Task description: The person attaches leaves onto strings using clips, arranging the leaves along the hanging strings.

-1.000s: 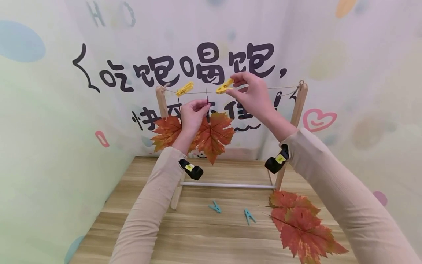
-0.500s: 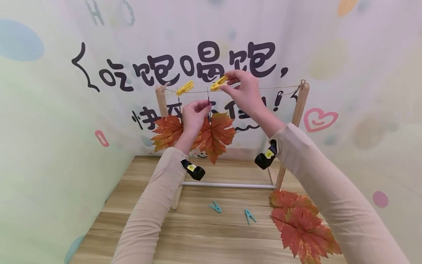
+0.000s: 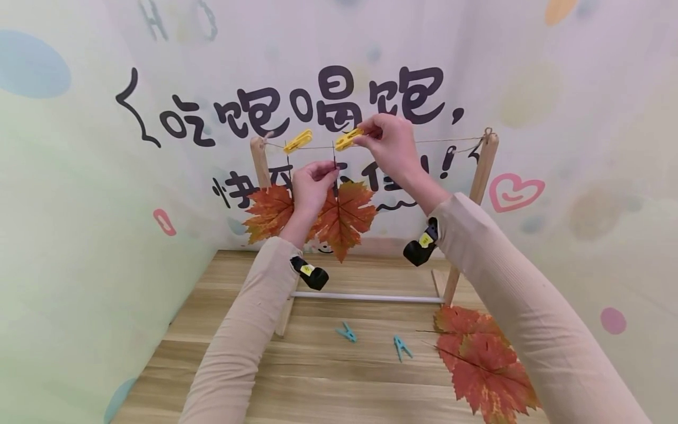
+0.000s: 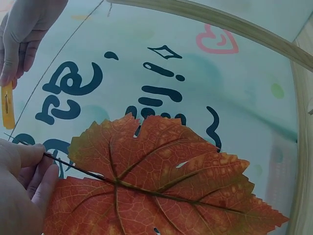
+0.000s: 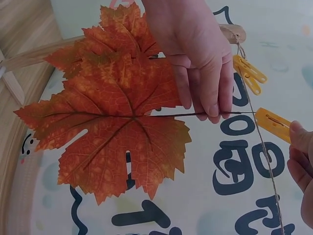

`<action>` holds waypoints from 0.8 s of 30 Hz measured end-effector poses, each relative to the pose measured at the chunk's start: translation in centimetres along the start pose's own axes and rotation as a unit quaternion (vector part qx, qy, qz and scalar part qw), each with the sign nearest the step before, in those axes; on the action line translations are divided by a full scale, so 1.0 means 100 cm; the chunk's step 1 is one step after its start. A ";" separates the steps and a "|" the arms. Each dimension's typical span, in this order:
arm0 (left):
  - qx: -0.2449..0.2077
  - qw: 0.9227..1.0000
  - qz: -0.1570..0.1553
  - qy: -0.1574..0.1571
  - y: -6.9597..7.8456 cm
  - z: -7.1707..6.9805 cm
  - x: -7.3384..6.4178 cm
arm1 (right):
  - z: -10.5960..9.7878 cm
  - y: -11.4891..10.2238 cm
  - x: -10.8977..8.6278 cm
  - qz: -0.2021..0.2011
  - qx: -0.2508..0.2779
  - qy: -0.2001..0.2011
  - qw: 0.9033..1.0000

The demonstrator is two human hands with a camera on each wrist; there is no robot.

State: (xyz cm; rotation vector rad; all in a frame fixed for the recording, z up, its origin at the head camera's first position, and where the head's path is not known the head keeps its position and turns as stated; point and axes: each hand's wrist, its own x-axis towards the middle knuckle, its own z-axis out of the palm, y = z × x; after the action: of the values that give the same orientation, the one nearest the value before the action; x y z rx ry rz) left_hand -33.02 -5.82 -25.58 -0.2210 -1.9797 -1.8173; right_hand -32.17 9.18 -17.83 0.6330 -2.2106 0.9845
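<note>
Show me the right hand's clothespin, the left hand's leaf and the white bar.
Yellow clothespin (image 5: 273, 125), right wrist view: its body.
Orange leaf (image 4: 154, 180), left wrist view: its blade.
White bar (image 3: 368, 297), head view: its middle.

Head view faces the string (image 3: 450, 140) from farthest back, looking down; 2 wrist views face it nearer, sharing the held leaf (image 5: 112, 129).

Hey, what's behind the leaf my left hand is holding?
In the right wrist view, part of another leaf and the printed wall show behind the held leaf. The parts of both that it covers can't be seen.
</note>
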 end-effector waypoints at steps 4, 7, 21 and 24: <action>-0.004 1.000 0.003 -0.003 -0.001 0.001 0.001 | 0.002 0.001 0.003 0.004 -0.003 -0.006 1.000; -0.002 1.000 0.008 -0.003 -0.001 0.001 0.001 | 0.004 0.002 0.005 0.007 -0.002 -0.012 1.000; 0.006 1.000 0.018 -0.004 -0.004 0.002 0.002 | 0.004 -0.002 0.011 0.020 -0.020 -0.073 0.997; 0.007 1.000 0.020 -0.004 -0.004 0.002 0.002 | 0.004 -0.001 0.012 0.040 -0.008 -0.099 0.994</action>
State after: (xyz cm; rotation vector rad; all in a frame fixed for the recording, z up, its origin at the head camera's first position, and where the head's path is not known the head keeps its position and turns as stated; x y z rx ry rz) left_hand -33.40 -5.72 -25.91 -0.2619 -1.9798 -1.7801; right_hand -33.07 8.62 -17.15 0.6627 -2.4317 0.9798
